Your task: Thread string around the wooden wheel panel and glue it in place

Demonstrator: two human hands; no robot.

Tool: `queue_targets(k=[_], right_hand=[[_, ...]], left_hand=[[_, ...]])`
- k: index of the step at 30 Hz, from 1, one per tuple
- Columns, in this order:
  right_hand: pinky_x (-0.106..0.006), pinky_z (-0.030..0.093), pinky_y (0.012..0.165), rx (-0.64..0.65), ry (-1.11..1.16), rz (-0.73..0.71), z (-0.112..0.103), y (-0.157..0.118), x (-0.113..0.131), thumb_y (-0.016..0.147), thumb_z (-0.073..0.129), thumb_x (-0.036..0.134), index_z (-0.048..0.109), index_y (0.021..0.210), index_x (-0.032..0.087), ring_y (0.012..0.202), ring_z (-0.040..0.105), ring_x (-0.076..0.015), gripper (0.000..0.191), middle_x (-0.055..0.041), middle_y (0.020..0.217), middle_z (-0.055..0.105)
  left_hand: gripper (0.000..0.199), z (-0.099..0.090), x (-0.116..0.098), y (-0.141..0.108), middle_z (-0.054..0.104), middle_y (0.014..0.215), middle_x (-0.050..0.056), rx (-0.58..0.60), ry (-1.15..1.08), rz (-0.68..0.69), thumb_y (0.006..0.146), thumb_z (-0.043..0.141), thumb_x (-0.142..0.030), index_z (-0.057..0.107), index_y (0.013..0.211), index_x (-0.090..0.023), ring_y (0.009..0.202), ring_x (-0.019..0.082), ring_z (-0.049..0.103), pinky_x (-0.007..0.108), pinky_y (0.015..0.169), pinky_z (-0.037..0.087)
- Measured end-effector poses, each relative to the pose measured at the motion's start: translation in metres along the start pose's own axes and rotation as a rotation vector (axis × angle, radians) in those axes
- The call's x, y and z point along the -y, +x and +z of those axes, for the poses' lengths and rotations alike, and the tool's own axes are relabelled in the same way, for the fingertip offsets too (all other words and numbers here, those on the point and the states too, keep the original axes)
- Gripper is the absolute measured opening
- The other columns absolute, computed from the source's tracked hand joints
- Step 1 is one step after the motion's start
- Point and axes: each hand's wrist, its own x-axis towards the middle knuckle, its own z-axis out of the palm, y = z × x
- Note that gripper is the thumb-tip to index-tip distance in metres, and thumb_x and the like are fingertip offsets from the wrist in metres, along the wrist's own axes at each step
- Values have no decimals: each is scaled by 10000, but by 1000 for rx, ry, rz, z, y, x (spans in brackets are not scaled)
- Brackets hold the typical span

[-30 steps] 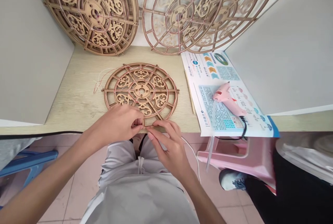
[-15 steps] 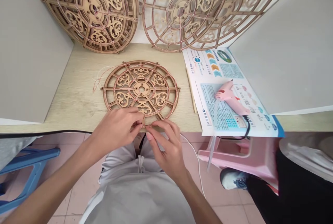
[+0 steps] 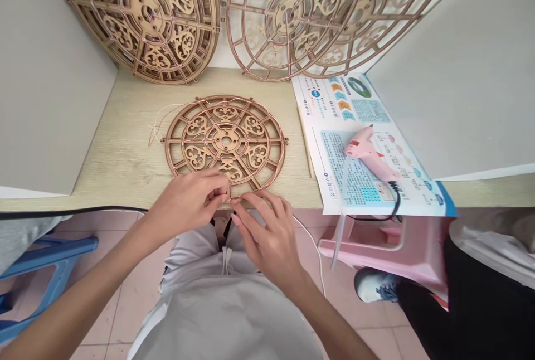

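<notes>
1. Flat on the desk [image 3: 117, 173], directly in front of the person: a wooden wheel [image 3: 215, 140], openwork, wound with copper wire, its bottom rim close to the desk's front edge.
2. Left hand [image 3: 184, 202]: curled nearly shut, fingertips [image 3: 218, 195] pinching the wheel's bottom rim.
3. Right hand [image 3: 267, 234]: half open, fingers [image 3: 251, 198] spread, tips on the same rim just beside the left hand; possibly only touching, any grip too fine to tell from this view.
4. Off the wheel's left side: loose wire ends [image 3: 161, 126], lying on the desk.
5. Upright against the wall behind the desk: 3 more wheels [image 3: 146, 14], the right 2 overlapping.
6. Right of the wheel: a printed leaflet [image 3: 334, 90] overhanging the desk's front edge, with a pink glue gun [image 3: 368, 151] on top, a clear glue stick [image 3: 340, 240] running down past the edge, and a thin wooden stick [image 3: 306, 142] along the leaflet's left side.
7. Below the desk: a pink stool [image 3: 388, 254], a blue stool [image 3: 42, 259], and another person's black-trousered leg [image 3: 422, 304] with a white shoe [image 3: 374, 286].
</notes>
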Motion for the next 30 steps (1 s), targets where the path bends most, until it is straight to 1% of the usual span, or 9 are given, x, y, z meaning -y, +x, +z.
queue_targets(k=[4, 7, 9, 12, 15, 18, 22, 25, 30], right_hand=[[-432, 430, 873, -4, 34, 28, 2, -2, 0, 953, 623, 143, 673, 1183, 186, 1111, 585, -269, 239, -101, 1189, 703], [-445, 435, 903, -5, 49, 46, 2, -3, 0, 962, 598, 141, 671, 1186, 183, 1134, 572, -270, 239, -105, 1206, 694], [-453, 436, 923, -10, 75, 62, 3, -4, 0, 968, 589, 142, 668, 1193, 184, 1153, 565, -272, 243, -108, 1212, 688], [-451, 435, 936, -8, 121, 103, 4, -4, 2, 967, 598, 147, 669, 1180, 188, 1159, 566, -268, 228, -105, 1212, 683], [-442, 433, 937, -57, 147, 131, 6, -4, 5, 949, 630, 140, 681, 1132, 183, 1139, 576, -259, 194, -99, 1177, 693], [-420, 430, 936, -118, 165, 146, 8, -2, 7, 942, 643, 128, 696, 1095, 189, 1111, 585, -235, 172, -83, 1136, 703], [-408, 417, 939, -137, 197, 176, 10, -1, 6, 948, 632, 118, 713, 1094, 202, 1096, 588, -218, 186, -66, 1119, 703], [-417, 406, 931, -143, 214, 181, 11, -2, 5, 953, 626, 120, 715, 1098, 199, 1094, 585, -225, 188, -70, 1110, 702], [-450, 412, 940, -157, 222, 127, 15, -7, 2, 941, 634, 99, 695, 1161, 185, 1125, 586, -256, 244, -97, 1156, 699]], left_hand=[[151, -6, 2, 2, 631, 856, -18, 32, 12, 61, 955, 592, -222, 594, 808, -190, 771, 143, 577, 265, 686, 357], [181, -14, -5, 7, 657, 860, -1, 135, 183, 102, 983, 555, -218, 648, 830, -191, 772, 161, 616, 287, 666, 360], [194, -19, -14, 11, 669, 882, 25, 208, 323, 79, 978, 544, -222, 668, 835, -179, 759, 186, 631, 311, 627, 340], [204, -21, -28, 16, 679, 895, 48, 252, 429, 38, 956, 543, -225, 656, 799, -162, 736, 206, 636, 326, 593, 312], [212, -19, -33, 17, 673, 868, 42, 252, 445, 5, 941, 543, -220, 633, 757, -163, 738, 207, 633, 323, 588, 300], [210, -17, -31, 15, 647, 840, 16, 235, 392, -32, 935, 559, -227, 614, 742, -166, 723, 182, 615, 310, 586, 298], [198, -17, -27, 11, 619, 841, -6, 222, 326, -31, 960, 551, -230, 619, 783, -174, 727, 157, 592, 297, 595, 301], [216, -17, -27, 10, 619, 869, -5, 235, 327, -27, 995, 511, -231, 626, 820, -175, 723, 148, 582, 292, 598, 303], [204, -14, -29, 6, 628, 908, -5, 221, 350, -57, 1002, 511, -250, 629, 850, -182, 730, 156, 590, 293, 580, 287]])
